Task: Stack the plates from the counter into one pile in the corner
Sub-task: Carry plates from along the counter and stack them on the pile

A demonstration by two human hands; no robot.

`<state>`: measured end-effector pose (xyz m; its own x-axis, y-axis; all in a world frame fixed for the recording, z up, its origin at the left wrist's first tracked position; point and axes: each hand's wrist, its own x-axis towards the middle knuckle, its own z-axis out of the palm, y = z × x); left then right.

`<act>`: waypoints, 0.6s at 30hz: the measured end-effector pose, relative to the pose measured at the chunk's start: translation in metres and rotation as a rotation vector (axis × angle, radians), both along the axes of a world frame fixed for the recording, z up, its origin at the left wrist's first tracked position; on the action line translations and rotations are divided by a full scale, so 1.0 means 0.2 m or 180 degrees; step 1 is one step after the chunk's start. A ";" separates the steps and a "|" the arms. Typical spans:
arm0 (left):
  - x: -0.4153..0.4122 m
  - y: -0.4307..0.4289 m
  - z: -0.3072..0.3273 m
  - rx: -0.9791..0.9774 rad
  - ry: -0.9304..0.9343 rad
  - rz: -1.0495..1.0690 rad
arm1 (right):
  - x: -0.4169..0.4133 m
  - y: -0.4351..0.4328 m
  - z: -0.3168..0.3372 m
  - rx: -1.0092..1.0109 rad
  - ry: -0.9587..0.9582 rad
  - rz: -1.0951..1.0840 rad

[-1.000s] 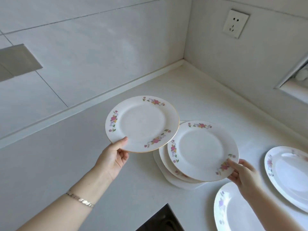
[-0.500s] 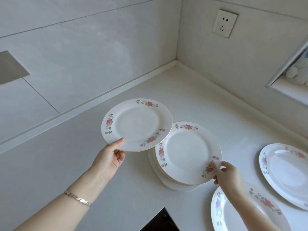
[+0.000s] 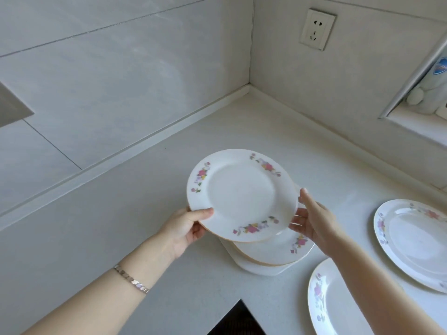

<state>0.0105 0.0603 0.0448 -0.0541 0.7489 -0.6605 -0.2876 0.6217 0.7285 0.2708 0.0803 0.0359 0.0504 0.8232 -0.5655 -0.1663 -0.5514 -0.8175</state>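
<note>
A white floral plate hangs tilted just above a pile of plates on the counter. My left hand grips its near-left rim, thumb on top. My right hand is at the plate's right rim with fingers spread, touching or nearly touching the edge. The pile holds at least three plates, mostly hidden under the held plate. Two larger floral plates lie apart on the counter: one at the right, one at the bottom right, partly behind my right forearm.
White counter meets two tiled walls in a corner beyond the pile. A wall socket sits above. A recessed shelf with bottles is at the right. A dark opening cuts into the counter's front edge.
My left hand has carried its plate rightward over the pile. My right hand released the plate it set on the pile and rose to the held plate's right rim.
</note>
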 end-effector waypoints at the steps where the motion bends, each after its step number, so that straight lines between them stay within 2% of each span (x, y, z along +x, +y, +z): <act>1: 0.03 0.01 0.00 0.0018 0.0103 -0.0237 | 0.02 0.01 0.00 -0.0005 -0.0095 0.0010; 4: 0.10 0.04 0.00 0.0080 0.0562 -0.0887 | 0.11 0.00 -0.06 0.0146 -0.1004 0.0035; 7: 0.17 0.07 -0.02 0.0139 0.0911 -0.1234 | 0.18 -0.06 -0.13 0.0224 -0.1546 0.0096; 13: 0.23 0.07 -0.13 -0.0035 0.1522 -0.2045 | 0.22 -0.16 -0.25 0.0210 -0.2267 0.0163; 18: 0.21 0.09 -0.23 -0.0052 0.2027 -0.2320 | 0.21 -0.16 -0.30 0.0083 -0.2654 0.0489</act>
<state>0.0525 0.0774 -0.0010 0.0688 0.7312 -0.6787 0.6183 0.5026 0.6042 0.3122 0.0478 -0.0244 0.3290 0.8673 -0.3737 0.5718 -0.4979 -0.6521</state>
